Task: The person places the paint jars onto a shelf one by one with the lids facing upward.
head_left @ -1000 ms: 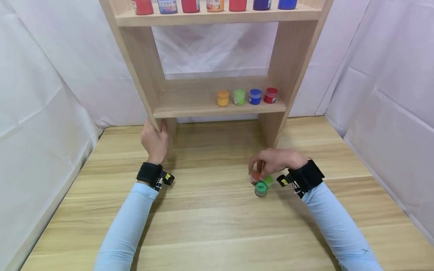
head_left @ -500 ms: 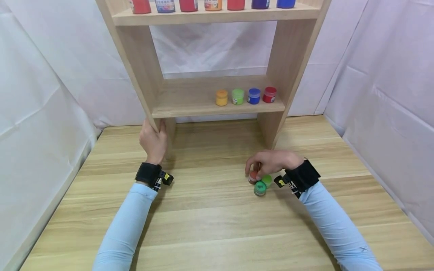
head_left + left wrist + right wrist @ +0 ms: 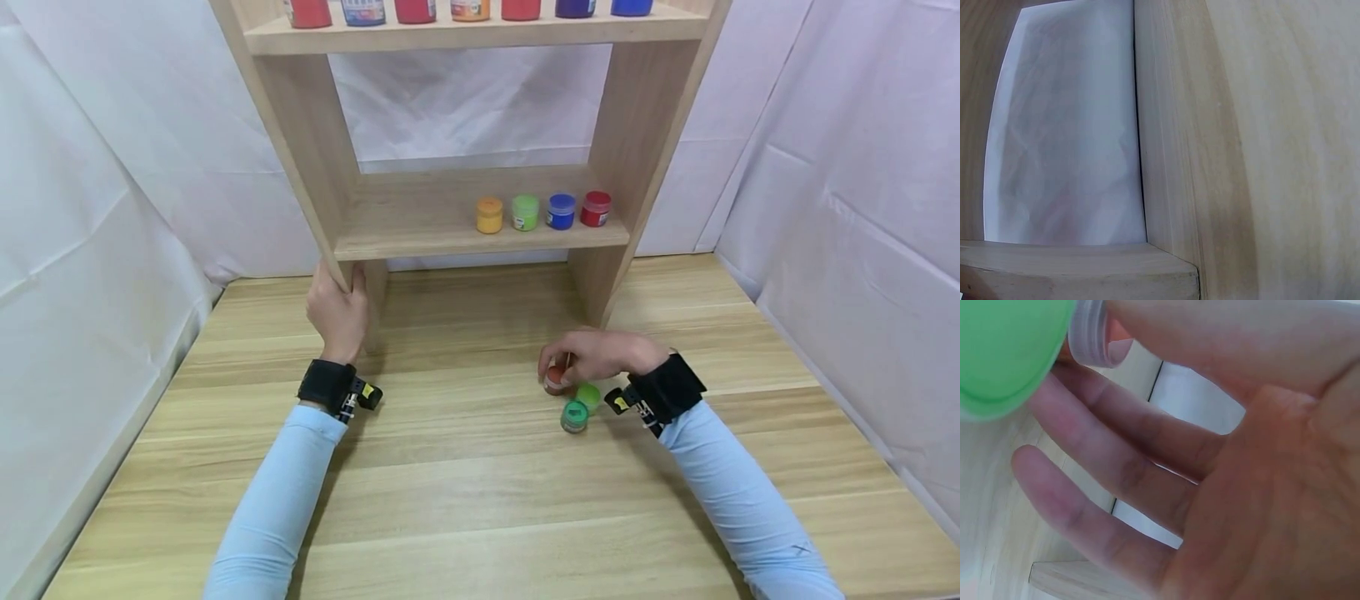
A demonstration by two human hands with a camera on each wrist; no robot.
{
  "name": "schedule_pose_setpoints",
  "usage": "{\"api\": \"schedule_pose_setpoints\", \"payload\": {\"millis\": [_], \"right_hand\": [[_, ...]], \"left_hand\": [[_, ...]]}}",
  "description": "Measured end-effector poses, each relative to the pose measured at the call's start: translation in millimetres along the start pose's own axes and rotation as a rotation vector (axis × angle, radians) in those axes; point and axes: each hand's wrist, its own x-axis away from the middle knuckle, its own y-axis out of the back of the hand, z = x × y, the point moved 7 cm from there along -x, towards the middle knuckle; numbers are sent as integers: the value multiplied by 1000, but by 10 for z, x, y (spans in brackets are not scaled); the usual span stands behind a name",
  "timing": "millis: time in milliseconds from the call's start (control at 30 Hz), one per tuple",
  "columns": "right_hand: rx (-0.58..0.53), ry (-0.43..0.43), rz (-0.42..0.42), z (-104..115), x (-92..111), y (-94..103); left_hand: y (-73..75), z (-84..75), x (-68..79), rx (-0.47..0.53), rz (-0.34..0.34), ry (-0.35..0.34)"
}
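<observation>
My right hand (image 3: 596, 354) pinches a small brownish-red paint jar (image 3: 554, 381) between thumb and fingers, close over the table. In the right wrist view, part of that jar's clear rim (image 3: 1089, 334) shows by the thumb, while the other fingers (image 3: 1125, 472) reach out loosely. A light green lidded jar (image 3: 588, 398) stands just below the hand, and its lid (image 3: 1010, 356) fills the wrist view's corner. Touching or nearly touching it is a dark green jar (image 3: 575, 417). My left hand (image 3: 337, 312) grips the lower left side panel of the wooden shelf (image 3: 480, 242); the left wrist view misses the hand.
On the lower shelf board stand an orange jar (image 3: 490, 216), a light green jar (image 3: 525, 213), a blue jar (image 3: 561, 212) and a red jar (image 3: 596, 209). Several larger bottles line the upper board (image 3: 480, 37). White cloth (image 3: 97, 208) surrounds the wooden table (image 3: 450, 500).
My right hand has moved the brownish-red jar slightly left and away from the two green jars. My left hand keeps its grip on the shelf panel.
</observation>
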Motion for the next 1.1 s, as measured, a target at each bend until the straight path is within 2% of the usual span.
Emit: {"api": "schedule_pose_setpoints", "payload": {"millis": [433,700,900,1100], "right_hand": [[12,-6,-30,-24,-54,-9],[22,-53,-74,-52,-54,45],[56,-14,-99,-48,-71,59],[92,78,-177,13,-77,94]], "left_hand": [[21,5,19,0,4,14],[13,-16,-17,2,3,1],[29,1,-7,-12,8,13],[19,7,8,-6,-5,4]]}}
